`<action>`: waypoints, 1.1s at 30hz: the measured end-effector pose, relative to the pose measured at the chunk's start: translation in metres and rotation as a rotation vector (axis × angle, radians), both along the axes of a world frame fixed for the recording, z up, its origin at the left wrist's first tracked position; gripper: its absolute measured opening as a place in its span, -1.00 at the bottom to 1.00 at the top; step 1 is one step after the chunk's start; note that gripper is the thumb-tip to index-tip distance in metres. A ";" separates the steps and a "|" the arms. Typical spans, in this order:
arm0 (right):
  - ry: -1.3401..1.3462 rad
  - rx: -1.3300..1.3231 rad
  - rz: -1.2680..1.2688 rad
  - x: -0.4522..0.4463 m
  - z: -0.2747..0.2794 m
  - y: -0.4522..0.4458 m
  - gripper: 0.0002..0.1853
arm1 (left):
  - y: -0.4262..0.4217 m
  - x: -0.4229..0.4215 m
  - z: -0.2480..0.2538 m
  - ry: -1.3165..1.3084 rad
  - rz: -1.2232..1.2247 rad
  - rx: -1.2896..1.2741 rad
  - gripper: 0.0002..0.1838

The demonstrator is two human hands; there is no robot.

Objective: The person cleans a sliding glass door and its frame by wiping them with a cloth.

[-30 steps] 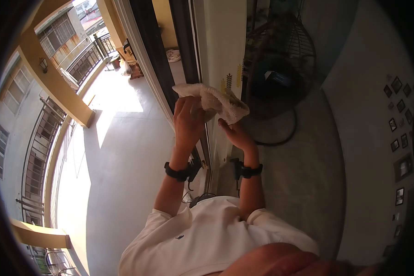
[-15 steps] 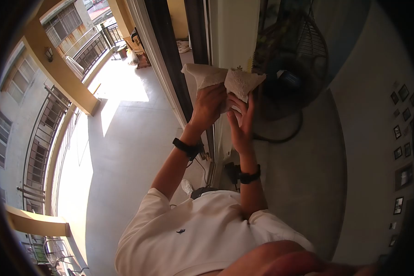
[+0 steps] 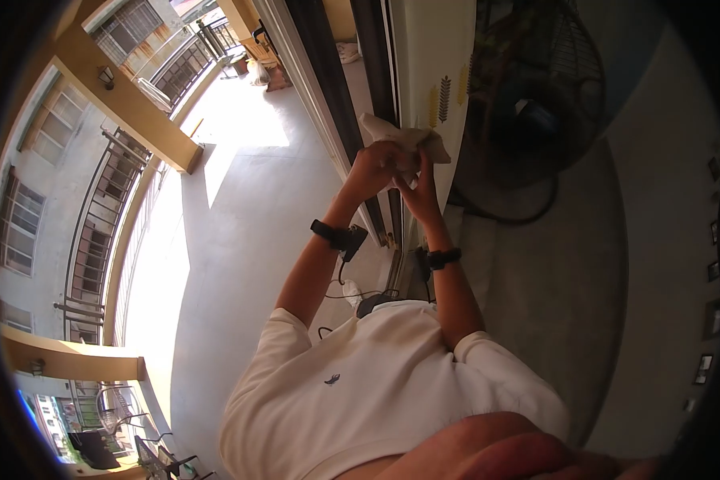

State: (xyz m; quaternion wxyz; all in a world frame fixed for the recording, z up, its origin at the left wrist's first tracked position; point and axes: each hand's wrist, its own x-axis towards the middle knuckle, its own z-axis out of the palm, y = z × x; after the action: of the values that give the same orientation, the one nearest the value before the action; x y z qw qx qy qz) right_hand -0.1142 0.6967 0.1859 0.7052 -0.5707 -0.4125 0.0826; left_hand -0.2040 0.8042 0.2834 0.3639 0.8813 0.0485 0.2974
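Observation:
A pale, crumpled cloth is bunched between my two hands, in front of the sliding door's frame. My left hand grips its left part with bent fingers. On the other side, my right hand pinches the cloth's lower right part, fingers pointing up. The hands are close together, and folds of cloth hide some fingertips. Just behind them stand the dark door frame and a light curtain with a leaf pattern.
A balcony floor with a railing lies at the left, with a yellow pillar. At the right are a dark wicker hanging chair and its curved base. Small picture frames hang on the far right wall.
The cloth, spread wider before, is now bunched more tightly between my hands. Both hands have shifted right in view and drawn closer together. The surroundings have shifted right as the camera turned.

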 end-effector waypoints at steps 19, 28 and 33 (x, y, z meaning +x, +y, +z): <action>-0.239 0.073 0.030 -0.011 0.025 0.002 -0.03 | -0.025 0.019 0.024 -0.146 0.329 0.026 -0.42; 0.019 -0.180 0.000 -0.004 -0.013 0.009 -0.12 | -0.025 0.000 0.013 0.418 0.324 -0.236 -0.66; 0.012 0.027 0.052 -0.012 0.054 0.005 -0.21 | -0.107 -0.066 0.149 -0.251 -0.146 -0.284 -0.77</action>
State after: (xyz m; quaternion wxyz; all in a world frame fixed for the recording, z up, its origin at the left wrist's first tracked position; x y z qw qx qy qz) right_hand -0.1262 0.7021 0.2401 0.7129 -0.5497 -0.4241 0.0989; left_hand -0.2704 0.6972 0.4322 0.5083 0.7784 -0.0199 0.3679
